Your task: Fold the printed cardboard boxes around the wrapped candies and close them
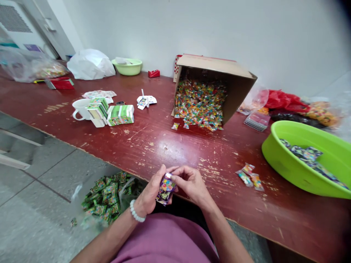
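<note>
At the table's front edge, my left hand (150,191) is wrapped round a small dark purple packet (166,188) with a colourful print. My right hand (191,182) pinches the packet's top end, where a small white patch shows; its other fingers are curled behind. Beyond the hands, an open cardboard box (241,86) lies on its side with many small wrapped candies (200,102) inside and spilling at its mouth. Several wrapped candies (251,177) lie to the right of my hands. Further right, a green basin (298,180) holds dark packets (309,155).
On the red table (153,146) stand a white mug (80,109), green card stacks (120,115), a pale green bowl (128,67) and a red tape dispenser (154,73). Below the left edge is a bag of green packets (108,193). Plastic bags (285,102) lie back right.
</note>
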Demonstrator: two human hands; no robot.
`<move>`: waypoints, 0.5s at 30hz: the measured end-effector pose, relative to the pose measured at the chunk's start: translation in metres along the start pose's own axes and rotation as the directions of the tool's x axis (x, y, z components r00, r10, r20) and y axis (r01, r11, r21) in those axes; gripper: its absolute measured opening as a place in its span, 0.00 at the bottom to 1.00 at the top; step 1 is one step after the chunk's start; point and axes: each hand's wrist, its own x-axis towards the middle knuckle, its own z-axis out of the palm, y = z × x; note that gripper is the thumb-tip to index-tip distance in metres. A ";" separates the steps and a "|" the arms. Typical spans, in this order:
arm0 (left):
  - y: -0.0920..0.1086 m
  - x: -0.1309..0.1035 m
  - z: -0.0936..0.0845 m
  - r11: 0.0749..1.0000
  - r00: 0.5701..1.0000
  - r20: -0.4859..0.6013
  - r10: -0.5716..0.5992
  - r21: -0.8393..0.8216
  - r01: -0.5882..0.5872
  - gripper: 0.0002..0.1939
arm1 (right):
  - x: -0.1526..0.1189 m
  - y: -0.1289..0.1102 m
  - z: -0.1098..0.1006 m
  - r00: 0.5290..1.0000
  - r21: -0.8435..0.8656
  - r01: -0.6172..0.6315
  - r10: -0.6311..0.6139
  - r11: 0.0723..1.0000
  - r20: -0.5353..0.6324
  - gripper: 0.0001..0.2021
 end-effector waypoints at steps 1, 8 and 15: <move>0.000 0.000 -0.001 1.000 1.000 0.014 -0.005 0.002 0.005 0.35 | 0.001 0.000 0.001 1.000 0.071 -0.029 0.028 0.997 0.014 0.13; 0.005 0.001 -0.004 0.996 0.999 0.006 -0.043 -0.073 0.044 0.27 | -0.009 0.004 -0.002 0.996 -0.205 0.089 -0.093 0.975 -0.007 0.11; -0.003 0.008 -0.007 0.923 0.988 -0.102 -0.114 -0.378 0.067 0.15 | -0.028 0.025 0.011 0.928 -0.613 0.342 -0.358 0.712 0.101 0.30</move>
